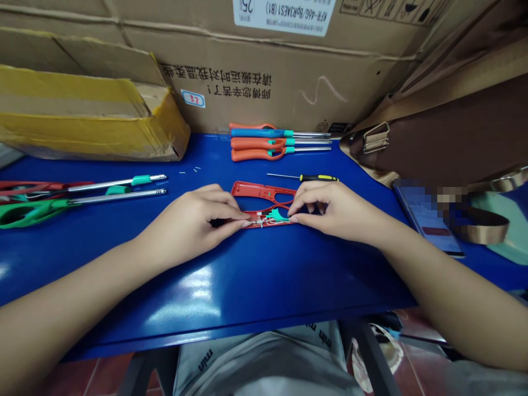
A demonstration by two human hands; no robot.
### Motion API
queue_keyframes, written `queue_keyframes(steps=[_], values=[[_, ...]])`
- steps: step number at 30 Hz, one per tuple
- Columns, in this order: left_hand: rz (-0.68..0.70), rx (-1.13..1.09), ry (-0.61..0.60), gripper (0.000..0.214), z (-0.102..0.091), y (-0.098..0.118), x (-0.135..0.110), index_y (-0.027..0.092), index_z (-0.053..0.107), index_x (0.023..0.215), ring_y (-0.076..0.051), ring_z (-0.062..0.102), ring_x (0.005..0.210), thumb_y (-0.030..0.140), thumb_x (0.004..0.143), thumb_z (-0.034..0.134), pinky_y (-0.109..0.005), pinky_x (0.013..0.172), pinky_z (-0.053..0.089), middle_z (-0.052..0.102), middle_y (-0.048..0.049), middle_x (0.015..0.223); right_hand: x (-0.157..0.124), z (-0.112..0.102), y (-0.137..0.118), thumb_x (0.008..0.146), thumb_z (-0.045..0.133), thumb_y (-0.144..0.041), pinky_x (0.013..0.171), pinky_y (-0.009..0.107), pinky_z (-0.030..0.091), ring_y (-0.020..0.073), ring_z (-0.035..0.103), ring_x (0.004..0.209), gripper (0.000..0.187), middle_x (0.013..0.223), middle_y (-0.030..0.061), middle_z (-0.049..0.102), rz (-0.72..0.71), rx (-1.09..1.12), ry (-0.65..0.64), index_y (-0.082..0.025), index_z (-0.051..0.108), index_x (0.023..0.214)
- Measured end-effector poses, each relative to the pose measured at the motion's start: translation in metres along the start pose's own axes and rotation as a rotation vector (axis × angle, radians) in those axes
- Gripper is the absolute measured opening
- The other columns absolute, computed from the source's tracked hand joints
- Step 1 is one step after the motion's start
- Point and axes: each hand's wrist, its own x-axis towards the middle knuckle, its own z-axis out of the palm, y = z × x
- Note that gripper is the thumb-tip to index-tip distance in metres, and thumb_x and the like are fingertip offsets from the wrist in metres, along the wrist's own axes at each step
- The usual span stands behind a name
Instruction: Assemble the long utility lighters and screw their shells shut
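Okay, open red lighter half-shell sits mid-frame on the bench. Left hand narrow at its left end, right hand narrow by the teal trigger; gripping or just touching, can't tell. Probably best: shell flat, light fingertips, wires inside the rim.

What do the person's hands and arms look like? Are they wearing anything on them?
The left hand and right hand are bare: no gloves, and no rings or watches show. The forearms have no sleeves over them. Some grey cloth, maybe a sleeve, shows near the right elbow.
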Motion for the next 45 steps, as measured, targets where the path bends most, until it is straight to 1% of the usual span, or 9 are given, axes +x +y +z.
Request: queue_keyframes(steps=[5, 14, 19, 24, 29, 35, 39, 42, 45], values=[[0.013, 0.016, 0.006, 0.016, 0.001, -0.001, -0.002, 0.022, 0.082, 0.1, -0.017, 0.067, 0.085, 0.03, 0.1, 0.068, -0.03, 0.076, 0.053, 0.078, -0.0019, 0.091, -0.004, -0.003, -0.011, 0.094, 0.069, -0.016, 0.077, 0.031, 0.051, 0.0165, 0.066, 0.085, 0.01, 0.096, 0.0045, 0.071, -0.185, -0.089, 0.036, -0.02, 0.078, 0.092], [0.007, 0.014, -0.009, 0.017, 0.001, -0.001, -0.002, 0.021, 0.082, 0.102, -0.019, 0.067, 0.088, 0.028, 0.1, 0.068, -0.032, 0.079, 0.053, 0.078, -0.0034, 0.094, -0.008, 0.002, -0.012, 0.098, 0.063, -0.019, 0.088, 0.037, 0.056, 0.0224, 0.069, 0.1, 0.022, 0.11, 0.0089, 0.073, -0.219, -0.147, -0.06, -0.022, 0.079, 0.113], [0.01, 0.024, -0.012, 0.017, 0.0, -0.001, -0.002, 0.02, 0.082, 0.101, -0.018, 0.067, 0.089, 0.026, 0.1, 0.067, -0.031, 0.08, 0.054, 0.078, -0.0033, 0.095, -0.009, 0.006, -0.014, 0.098, 0.064, -0.019, 0.083, 0.036, 0.055, 0.0229, 0.066, 0.099, 0.027, 0.11, 0.0088, 0.069, -0.217, -0.238, -0.109, -0.022, 0.077, 0.122], [0.024, 0.063, 0.008, 0.019, 0.001, 0.002, -0.002, 0.02, 0.081, 0.103, -0.019, 0.067, 0.088, 0.029, 0.101, 0.064, -0.032, 0.08, 0.054, 0.078, -0.0038, 0.096, -0.007, 0.007, -0.015, 0.1, 0.061, -0.021, 0.082, 0.035, 0.053, 0.021, 0.065, 0.093, 0.025, 0.106, 0.0082, 0.069, -0.25, -0.244, -0.01, -0.02, 0.074, 0.121], [-0.006, 0.082, 0.046, 0.023, 0.0, 0.001, -0.001, 0.018, 0.079, 0.111, -0.02, 0.068, 0.092, 0.032, 0.1, 0.065, -0.032, 0.084, 0.055, 0.077, -0.0059, 0.102, -0.003, 0.003, -0.003, 0.096, 0.058, -0.013, 0.081, 0.036, 0.051, 0.0228, 0.065, 0.095, 0.024, 0.104, 0.0087, 0.066, -0.115, -0.286, 0.135, -0.017, 0.075, 0.112], [0.001, 0.151, 0.089, 0.024, -0.001, -0.005, 0.0, 0.015, 0.079, 0.111, -0.022, 0.067, 0.098, 0.029, 0.1, 0.062, -0.036, 0.09, 0.054, 0.074, -0.0091, 0.109, 0.002, 0.003, 0.009, 0.093, 0.069, -0.017, 0.083, 0.034, 0.051, 0.0195, 0.063, 0.091, 0.008, 0.103, 0.0064, 0.061, -0.002, -0.235, 0.059, -0.019, 0.075, 0.099], [0.026, 0.195, 0.134, 0.028, -0.001, -0.005, 0.002, 0.015, 0.076, 0.12, -0.026, 0.066, 0.108, 0.029, 0.101, 0.061, -0.042, 0.098, 0.052, 0.072, -0.0121, 0.119, 0.003, 0.004, 0.004, 0.096, 0.063, -0.014, 0.083, 0.033, 0.048, 0.0189, 0.06, 0.092, 0.007, 0.103, 0.0072, 0.061, -0.004, -0.209, 0.099, -0.017, 0.067, 0.091], [0.067, 0.274, 0.169, 0.036, -0.003, -0.003, 0.002, 0.014, 0.069, 0.133, -0.032, 0.062, 0.121, 0.029, 0.1, 0.064, -0.048, 0.106, 0.049, 0.067, -0.0168, 0.133, 0.003, 0.004, -0.003, 0.098, 0.058, -0.017, 0.073, 0.03, 0.046, 0.0162, 0.057, 0.081, 0.006, 0.096, 0.0055, 0.062, 0.001, -0.104, 0.194, -0.017, 0.062, 0.094], [0.122, 0.373, 0.172, 0.042, -0.008, -0.003, 0.001, 0.017, 0.064, 0.139, -0.035, 0.061, 0.123, 0.03, 0.099, 0.067, -0.051, 0.104, 0.048, 0.065, -0.0174, 0.139, 0.004, 0.002, -0.009, 0.098, 0.056, -0.026, 0.064, 0.028, 0.043, 0.0142, 0.054, 0.071, 0.009, 0.086, 0.0022, 0.06, 0.115, 0.141, 0.217, -0.019, 0.06, 0.094]])
